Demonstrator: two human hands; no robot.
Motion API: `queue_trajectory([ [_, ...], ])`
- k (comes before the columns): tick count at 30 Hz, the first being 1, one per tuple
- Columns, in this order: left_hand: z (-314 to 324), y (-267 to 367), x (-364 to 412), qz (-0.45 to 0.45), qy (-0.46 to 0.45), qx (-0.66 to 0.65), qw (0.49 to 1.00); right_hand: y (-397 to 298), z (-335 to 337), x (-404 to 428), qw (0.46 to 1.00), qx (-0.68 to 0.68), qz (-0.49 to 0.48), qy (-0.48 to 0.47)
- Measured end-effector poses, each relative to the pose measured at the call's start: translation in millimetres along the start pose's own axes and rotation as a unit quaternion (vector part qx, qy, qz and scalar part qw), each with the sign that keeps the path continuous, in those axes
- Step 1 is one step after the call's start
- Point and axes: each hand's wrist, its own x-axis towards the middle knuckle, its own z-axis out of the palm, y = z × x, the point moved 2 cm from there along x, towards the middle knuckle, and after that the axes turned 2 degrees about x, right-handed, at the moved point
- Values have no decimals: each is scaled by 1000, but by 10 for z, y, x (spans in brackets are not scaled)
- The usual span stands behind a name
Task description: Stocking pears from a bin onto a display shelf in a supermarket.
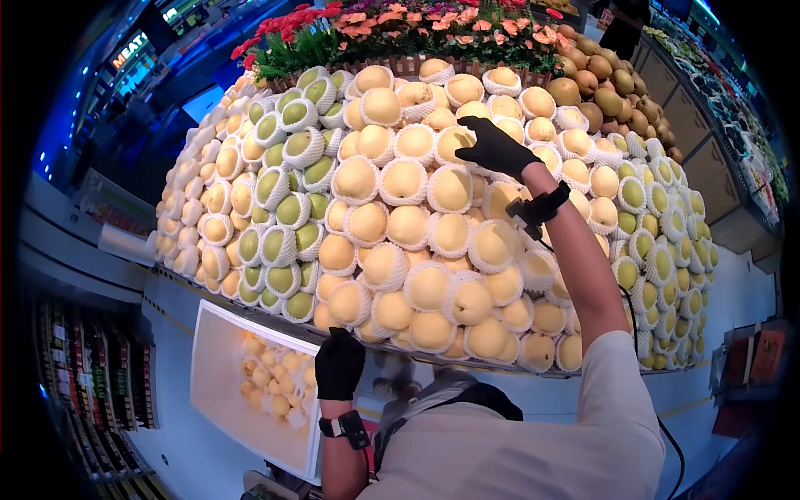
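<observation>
My right hand (500, 149), in a black glove, reaches over the upper part of a large heap of yellow pears (402, 181) in white foam nets. Its thumb and fingers are spread around a yellow pear (455, 145); whether they touch it cannot be told. My left hand (340, 362), also gloved in black, is curled at the front edge of the display, beside the rim of a white foam box (256, 322). Its fingertips are partly hidden, and nothing can be seen in it. Loose yellow pears (280, 375) lie inside the box.
Green pears (292, 209) in foam nets form a band left of the yellow ones, with more green pears (661, 231) at the right. Brown pears (607, 101) are heaped at the back right. Flowers (400, 28) stand behind a low wooden fence (406, 65). Shelves (94, 375) stand at the lower left.
</observation>
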Motion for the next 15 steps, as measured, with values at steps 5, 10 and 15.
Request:
queue_trajectory([
  [5, -431, 324, 26, 68, 83, 86, 990, -299, 298, 797, 998, -34, -47, -25],
  [10, -575, 429, -15, 46, -40, 208, 976, -494, 636, 1428, 997, -47, -45, -41],
  [15, -567, 433, -89, 103, 32, 197, 975, -471, 947, 1842, 990, -119, 64, 44],
])
